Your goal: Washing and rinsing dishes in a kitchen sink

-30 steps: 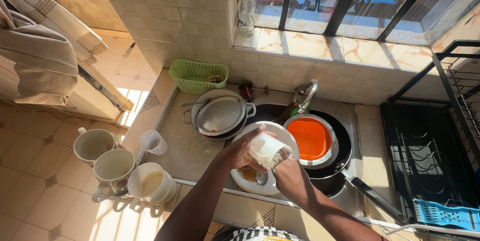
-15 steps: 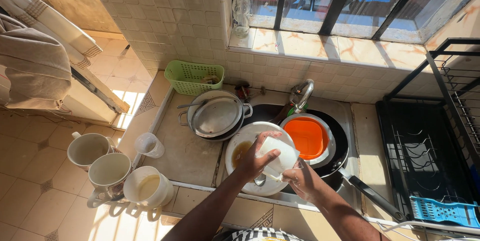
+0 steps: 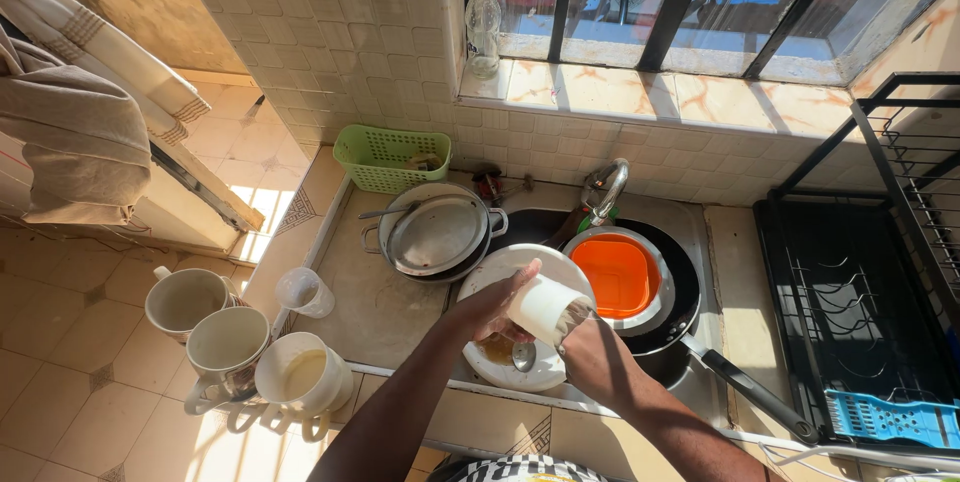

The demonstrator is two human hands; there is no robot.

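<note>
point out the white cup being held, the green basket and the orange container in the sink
white cup (image 3: 545, 308), head view, on its side wall
green basket (image 3: 385, 154), head view, on its front mesh wall
orange container (image 3: 620, 275), head view, on its inner bottom

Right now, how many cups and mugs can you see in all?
5: three large cream ceramic mugs clustered left of the sink, a small clear plastic cup on the counter, and a white cup in the hands. Others may hide under stacked dishes.

Left hand (image 3: 492, 304) gripping white cup (image 3: 545, 308), right hand (image 3: 590, 354) at its mouth, above white plate (image 3: 520, 267), beside orange container (image 3: 620, 275)
</note>
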